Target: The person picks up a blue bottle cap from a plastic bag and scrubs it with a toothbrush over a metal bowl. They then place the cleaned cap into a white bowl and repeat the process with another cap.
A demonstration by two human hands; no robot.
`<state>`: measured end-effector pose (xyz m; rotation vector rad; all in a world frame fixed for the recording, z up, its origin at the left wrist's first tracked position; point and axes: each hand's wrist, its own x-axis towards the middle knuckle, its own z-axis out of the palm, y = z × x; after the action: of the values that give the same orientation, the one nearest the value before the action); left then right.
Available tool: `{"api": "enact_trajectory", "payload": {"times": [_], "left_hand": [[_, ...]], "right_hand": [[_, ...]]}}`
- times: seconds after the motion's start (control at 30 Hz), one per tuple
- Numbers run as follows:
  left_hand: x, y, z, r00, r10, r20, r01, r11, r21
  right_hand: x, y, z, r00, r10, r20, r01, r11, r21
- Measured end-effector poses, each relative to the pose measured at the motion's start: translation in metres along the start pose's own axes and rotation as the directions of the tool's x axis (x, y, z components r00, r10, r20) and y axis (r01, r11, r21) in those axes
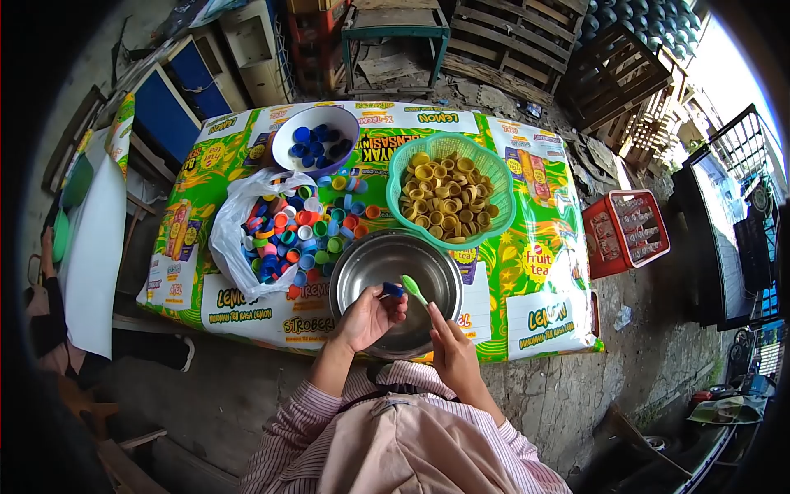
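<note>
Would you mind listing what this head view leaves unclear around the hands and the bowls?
- Blue cap: mostly covered by left hand fingers.
- Green tool: lower end hidden in right hand.
- Steel bowl: near rim hidden behind both hands.
- Caps in plastic bag: partly hidden by the bag's folds.

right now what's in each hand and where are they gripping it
The left hand pinches a blue bottle cap by its rim at the fingertips. The right hand holds a green toothbrush by its handle's lower end.

The printed plastic sheet (539, 247) reads "LEMON" at its far and near edges, "fruit tea" on a yellow sun badge, and "STROBERI" along the front
</note>
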<state>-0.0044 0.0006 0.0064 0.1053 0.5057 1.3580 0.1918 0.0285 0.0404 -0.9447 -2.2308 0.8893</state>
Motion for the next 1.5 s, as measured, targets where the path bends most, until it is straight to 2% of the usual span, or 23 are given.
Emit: {"api": "enact_trajectory", "payload": {"times": [0.07,0.13,0.17,0.2,0.27,0.33,0.4,0.5,0.57,0.6,0.67,0.73,0.8,0.9,0.97,1.07,1.13,1.17,1.27,1.33,1.4,1.47,1.5], "left_hand": [[0.0,-0.001,0.001,0.999,0.0,-0.039,0.003,0.997,0.075],[0.001,-0.002,0.0,0.999,0.022,-0.031,-0.02,0.998,0.067],[-0.001,-0.002,0.001,1.0,0.01,-0.03,-0.009,0.999,0.05],[-0.002,0.0,0.008,0.999,0.012,-0.03,-0.01,0.999,0.051],[-0.005,0.001,0.024,0.994,0.068,-0.086,-0.065,0.997,0.044],[-0.001,-0.001,0.015,0.997,0.061,-0.037,-0.06,0.998,0.035],[-0.001,-0.001,0.013,0.998,0.06,0.011,-0.06,0.998,0.025],[-0.004,0.001,0.012,0.997,-0.007,-0.071,0.005,1.0,-0.015],[0.001,0.002,0.0,0.982,-0.049,0.181,0.058,0.997,-0.048],[0.0,0.002,0.001,0.982,-0.051,0.183,0.061,0.997,-0.047],[-0.002,0.002,0.005,0.989,-0.066,0.132,0.084,0.986,-0.141],[-0.005,0.005,0.015,0.995,-0.071,0.07,0.078,0.991,-0.107],[-0.006,0.006,0.017,0.997,-0.082,0.012,0.082,0.994,-0.072],[-0.004,0.006,0.012,0.994,-0.107,0.028,0.109,0.99,-0.091],[-0.002,0.002,0.012,0.995,-0.069,-0.068,0.066,0.997,-0.041],[0.001,0.001,0.006,0.995,-0.072,0.064,0.075,0.996,-0.043],[0.002,0.002,0.007,0.995,-0.067,0.073,0.072,0.995,-0.063],[0.003,0.002,0.007,0.995,-0.062,0.082,0.069,0.994,-0.084],[0.003,0.002,0.009,0.998,-0.048,0.031,0.05,0.996,-0.071],[0.005,0.001,0.01,0.999,-0.041,0.01,0.041,0.997,-0.064],[0.005,-0.003,0.01,0.998,0.015,-0.055,-0.022,0.992,-0.128],[0.008,-0.008,0.003,0.992,0.038,-0.123,-0.047,0.996,-0.074],[0.01,-0.009,0.002,0.986,0.124,-0.112,-0.131,0.99,-0.058]], "right_hand": [[-0.001,-0.001,-0.001,0.999,-0.038,0.027,0.038,0.999,-0.014],[0.003,0.001,0.001,0.999,0.033,-0.017,-0.033,0.999,0.005],[0.003,0.001,-0.005,0.985,0.158,0.066,-0.158,0.987,-0.009],[0.003,-0.001,-0.006,0.985,0.157,0.066,-0.157,0.988,-0.008],[0.0,-0.003,-0.007,0.999,0.005,0.048,-0.006,1.0,0.025],[0.0,-0.002,-0.007,0.991,0.023,0.135,-0.024,1.0,0.012],[0.004,0.007,0.0,0.999,0.044,-0.015,-0.044,0.999,0.015],[0.001,0.001,-0.003,1.0,0.004,0.01,-0.005,0.999,0.053],[0.001,0.0,-0.001,0.998,-0.033,0.046,0.03,0.997,0.07],[0.001,0.003,0.0,0.999,-0.031,0.045,0.028,0.997,0.069],[0.002,0.008,0.001,0.998,0.044,-0.037,-0.041,0.997,0.071],[0.002,0.0,-0.003,0.999,-0.008,-0.033,0.009,0.999,0.04],[0.0,-0.003,-0.002,0.994,-0.023,0.108,0.023,1.0,0.009],[0.001,-0.001,-0.002,0.993,-0.023,0.119,0.021,1.0,0.015],[0.001,-0.002,0.0,0.99,-0.031,0.135,0.028,0.999,0.022],[0.002,0.003,0.0,0.998,-0.007,0.059,0.001,0.995,0.099],[0.002,0.005,-0.002,0.993,0.092,0.072,-0.102,0.984,0.145],[0.002,0.001,-0.001,0.999,0.024,0.028,-0.03,0.979,0.201],[-0.001,-0.002,0.005,0.996,0.004,0.088,-0.027,0.965,0.26],[0.002,-0.004,0.002,0.999,0.016,0.037,-0.025,0.963,0.267],[0.002,-0.005,0.0,0.995,0.092,0.028,-0.096,0.974,0.204],[-0.002,-0.007,0.002,0.998,0.047,0.035,-0.053,0.98,0.193],[-0.002,-0.007,0.005,0.997,0.05,0.051,-0.059,0.979,0.195]]}}
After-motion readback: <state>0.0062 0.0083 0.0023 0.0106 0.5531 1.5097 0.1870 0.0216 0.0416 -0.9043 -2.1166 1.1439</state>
